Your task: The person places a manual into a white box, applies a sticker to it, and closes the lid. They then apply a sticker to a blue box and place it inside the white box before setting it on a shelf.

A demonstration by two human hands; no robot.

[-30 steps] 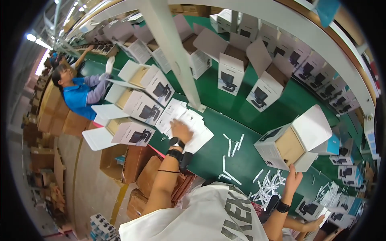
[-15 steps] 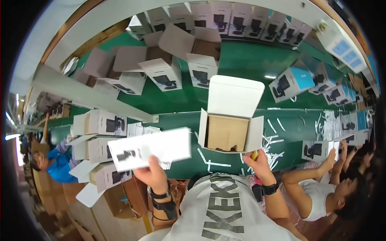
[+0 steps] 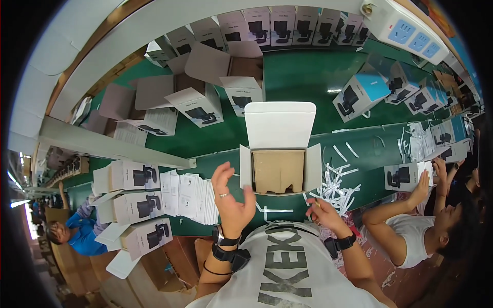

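At the centre of the frame an open white carton (image 3: 280,154) stands on the green worktop (image 3: 303,77), a brown cardboard insert (image 3: 279,170) inside. The left hand (image 3: 231,197) hovers just left of it, fingers spread and empty (a ring shows). The right hand (image 3: 324,214), lower right, looks loosely curled; I cannot tell whether it holds anything.

Green bench (image 3: 303,77) — open carton (image 3: 280,161), leaflets (image 3: 187,195), white strips (image 3: 336,182).

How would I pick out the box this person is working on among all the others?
Find the green table, then its near edge by the person's chest. The open white box stands there between the left hand and right hand. Unlike its neighbours, its lid stands up, showing a brown cardboard insert.
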